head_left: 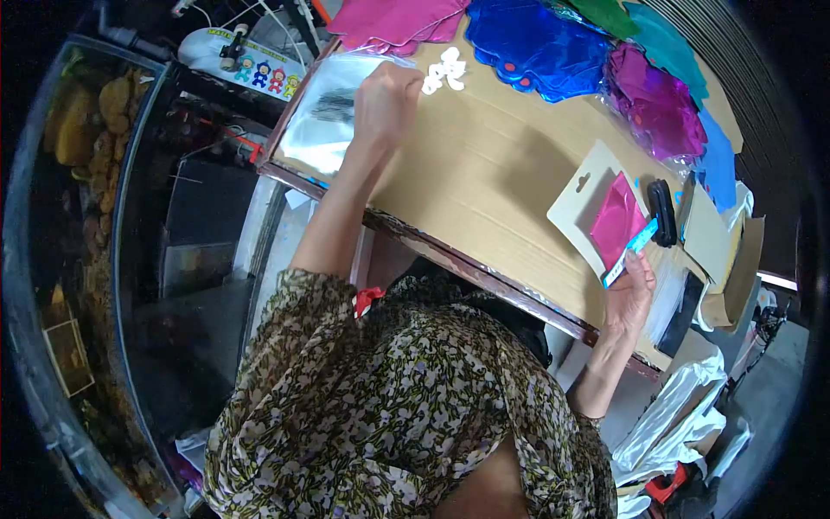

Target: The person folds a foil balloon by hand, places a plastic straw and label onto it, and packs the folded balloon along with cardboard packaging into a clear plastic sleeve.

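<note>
Left hand (387, 97): we see it curled almost into a fist at the edge of the clear plastic bags (311, 138), just beside the small white pieces (445, 71); its fingertips are hidden, so we cannot tell whether it grips anything
Right hand (634, 292): and here we have thumb and fingers pinched together on the lower edge of the beige card (573, 206)
Beige card: tilted at the right of the cardboard surface (458, 182), and we spot a pink foil piece (616, 221) and a blue strip (641, 238) against it
Black object (661, 212): there it is, just beside the card
Far side: we have a pink stack (398, 22), then dark blue foil (540, 43), then purple foil (650, 99)
</note>
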Demonstrator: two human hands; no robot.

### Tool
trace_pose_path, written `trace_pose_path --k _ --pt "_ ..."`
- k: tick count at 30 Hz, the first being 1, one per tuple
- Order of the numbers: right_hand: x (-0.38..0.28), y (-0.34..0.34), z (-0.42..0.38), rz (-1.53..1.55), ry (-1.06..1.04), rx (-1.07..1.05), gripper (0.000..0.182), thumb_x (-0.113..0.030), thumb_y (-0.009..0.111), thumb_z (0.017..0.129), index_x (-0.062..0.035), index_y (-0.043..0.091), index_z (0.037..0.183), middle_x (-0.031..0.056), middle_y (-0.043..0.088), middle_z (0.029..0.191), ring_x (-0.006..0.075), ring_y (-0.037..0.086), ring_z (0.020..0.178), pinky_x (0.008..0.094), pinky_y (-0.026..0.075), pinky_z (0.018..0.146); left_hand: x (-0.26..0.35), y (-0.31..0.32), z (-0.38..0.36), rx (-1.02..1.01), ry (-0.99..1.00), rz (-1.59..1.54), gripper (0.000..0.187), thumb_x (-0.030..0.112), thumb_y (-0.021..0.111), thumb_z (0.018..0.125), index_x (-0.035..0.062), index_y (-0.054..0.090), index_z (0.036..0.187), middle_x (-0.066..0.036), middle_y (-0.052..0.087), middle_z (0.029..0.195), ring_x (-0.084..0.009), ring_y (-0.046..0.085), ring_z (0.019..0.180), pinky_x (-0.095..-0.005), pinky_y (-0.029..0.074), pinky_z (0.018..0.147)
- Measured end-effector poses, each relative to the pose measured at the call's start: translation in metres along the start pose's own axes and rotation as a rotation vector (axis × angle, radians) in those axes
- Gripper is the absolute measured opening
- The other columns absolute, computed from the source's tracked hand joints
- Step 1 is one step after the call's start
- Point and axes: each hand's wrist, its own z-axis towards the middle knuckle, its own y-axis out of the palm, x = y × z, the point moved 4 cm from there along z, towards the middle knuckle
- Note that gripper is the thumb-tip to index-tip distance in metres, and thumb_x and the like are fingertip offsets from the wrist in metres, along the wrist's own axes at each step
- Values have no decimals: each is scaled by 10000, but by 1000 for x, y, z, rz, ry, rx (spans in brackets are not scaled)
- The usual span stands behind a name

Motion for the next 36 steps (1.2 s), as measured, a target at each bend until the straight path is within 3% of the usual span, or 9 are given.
trace_pose_path --k 12,16,18,19,21,24,32,34,36 --pt "-15 11 -4 33 -21 44 253 -20 712 933 27 673 1179 94 740 1132 183 709 1032 344 540 1008 1 17 0 -198 66 4 121 183 751 870 80 785 923 -160 728 898 -342 734 809 -428 580 715" --pt "-13 12 3 134 -11 -88 266 -17 713 924 15 676 1185 92 741 1131 185 707 1046 357 530 1032 78 -22 -8 -489 -295 -496 109 102 800 886 93 785 994 -1 722 833 -69 662 816 -225 524 732" --pt "-13 15 4 88 -11 -74 261 -4 701 927 8 678 1187 88 744 1119 179 710 1040 354 536 1025 110 -26 -10 -664 -350 -931 141 142 808 876 97 787 1008 -65 746 995 -131 696 967 -264 531 861" --pt "-13 16 4 87 -11 -74 257 -6 700 929 9 679 1184 86 745 1117 177 711 1038 349 540 1020 122 -30 -5 -659 -360 -940 141 142 808 876 97 787 1008 -65 746 995 -131 696 967 -264 531 861" --pt "-12 14 5 84 -20 -97 264 -15 699 931 15 677 1193 90 746 1123 176 713 1039 350 551 1012 159 -34 2 -635 114 -688 156 201 803 877 94 789 989 -140 703 1223 -202 665 1157 -339 487 1020" --pt "-10 17 2 59 -34 -70 280 -16 695 931 19 674 1208 93 745 1139 184 713 1051 366 552 1021 178 -3 -8 -576 113 -674 192 255 804 865 91 794 966 -153 616 1404 -239 613 1256 -368 429 1097" --pt "0 -26 4 451 113 25 558 54 682 872 -1 552 1412 153 650 1359 283 656 1161 438 583 909 216 26 4 -895 -43 -680 230 173 801 767 19 774 936 -133 769 976 -212 728 1013 -359 548 877" --pt "-5 -18 6 434 194 -117 212 0 678 934 6 711 1143 164 761 1107 283 747 1020 578 661 761 226 31 8 -705 104 -608 184 245 838 717 75 787 767 -133 750 766 -285 749 755 -439 581 815" --pt "-8 -18 7 390 188 -137 221 -1 677 935 12 704 1153 165 758 1117 283 741 1042 562 650 827 227 31 8 -726 84 -571 173 226 847 723 71 792 775 -143 763 824 -297 755 829 -422 584 844"
